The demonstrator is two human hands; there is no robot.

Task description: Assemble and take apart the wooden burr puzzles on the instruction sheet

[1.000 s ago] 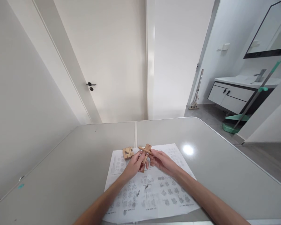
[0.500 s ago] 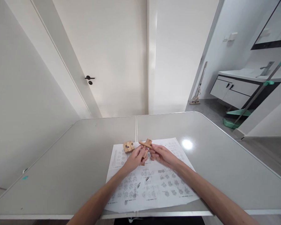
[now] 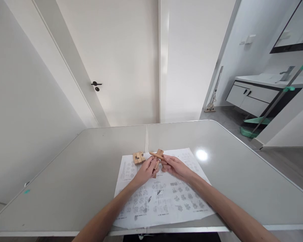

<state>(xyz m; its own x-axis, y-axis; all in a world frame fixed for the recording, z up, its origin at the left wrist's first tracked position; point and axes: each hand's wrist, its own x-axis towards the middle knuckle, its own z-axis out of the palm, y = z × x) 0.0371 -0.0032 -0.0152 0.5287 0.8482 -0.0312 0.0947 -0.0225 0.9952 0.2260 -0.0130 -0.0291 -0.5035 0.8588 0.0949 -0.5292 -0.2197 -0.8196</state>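
My left hand is closed around wooden puzzle pieces that stick out above and below its fingers. In my right hand I pinch a thin wooden stick, which points left and lies across the pieces in the other hand. Fingers hide where the stick and pieces meet, so I cannot tell whether they are joined. Just left of my left fingers, a squarish block of interlocked wooden pieces rests at the top edge of a printed sheet. Small grey diagrams cover the paper.
The sheet lies on a grey table with a seam down its middle. Past the far edge stand a white door and wall. At the right are a washbasin cabinet, a mop and a green dustpan.
The camera view tilts slightly downward between the first two frames, bringing the table's near edge in. Both hands keep their grips, with barely any movement since.
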